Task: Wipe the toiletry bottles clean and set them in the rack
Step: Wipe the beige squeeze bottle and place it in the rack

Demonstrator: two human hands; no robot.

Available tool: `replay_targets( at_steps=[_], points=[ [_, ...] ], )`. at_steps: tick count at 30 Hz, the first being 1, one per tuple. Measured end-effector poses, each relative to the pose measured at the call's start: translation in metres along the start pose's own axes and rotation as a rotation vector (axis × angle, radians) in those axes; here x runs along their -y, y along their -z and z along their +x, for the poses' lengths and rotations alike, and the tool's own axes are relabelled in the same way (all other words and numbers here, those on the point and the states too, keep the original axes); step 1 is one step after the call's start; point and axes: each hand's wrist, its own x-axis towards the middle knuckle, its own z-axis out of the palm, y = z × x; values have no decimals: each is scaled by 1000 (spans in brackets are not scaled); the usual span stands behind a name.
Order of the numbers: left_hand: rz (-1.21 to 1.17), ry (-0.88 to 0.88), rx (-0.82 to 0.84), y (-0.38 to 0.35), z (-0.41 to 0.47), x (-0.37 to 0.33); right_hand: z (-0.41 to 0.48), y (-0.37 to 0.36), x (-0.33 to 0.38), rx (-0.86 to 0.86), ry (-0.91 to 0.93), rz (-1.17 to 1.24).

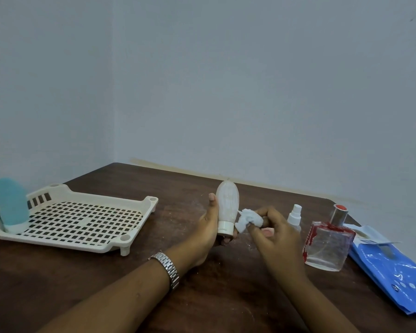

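Head view: the left hand (208,228) grips a white bottle (227,203) cap down, the right hand (275,228) just beside it pinches a crumpled wipe (247,218) at the bottle's lower side, and the rack (82,241), holding a blue bottle (11,205), sits on the surface (130,179) well left of the left hand.

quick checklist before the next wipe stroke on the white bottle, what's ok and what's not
1. Left hand grips the white bottle, cap down: ok.
2. Right hand pinches the wipe: ok.
3. Wipe touching the bottle: cannot tell, it is close beside it.
4. Bottle surface clean: not ok, streaks show.
5. Rack has free space beside the blue bottle: ok.
6. Spray bottle and perfume bottle in the rack: not ok.
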Motion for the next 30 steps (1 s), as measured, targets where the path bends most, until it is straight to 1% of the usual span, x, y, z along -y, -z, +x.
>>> replay_targets(
  at_steps=[3,5,9,10,12,15,20,23,26,30],
  points=[
    [-20,25,9,-1,0,1,-1,-3,-1,-26,99,-136],
    [-29,49,-13,-2,0,2,-1,-6,-2,-20,148,-186],
    [-34,49,-87,-3,0,0,-6,-8,1,98,202,-74],
    [-30,60,-116,-3,1,0,-7,-9,1,128,212,-71],
    [-21,87,-157,-2,1,0,-8,-10,1,132,233,-113],
    [8,69,-121,-5,-2,3,-6,-10,-4,76,253,-153],
    [13,54,-3,-7,-4,7,-1,-7,-8,-24,156,-101],
    [32,53,43,-7,-6,7,2,-4,-9,-80,187,-114],
    [46,40,36,-6,-7,7,-1,-5,-9,-59,247,-184],
    [67,42,-48,-4,-4,8,-4,-8,-9,43,317,-254]
  ],
)
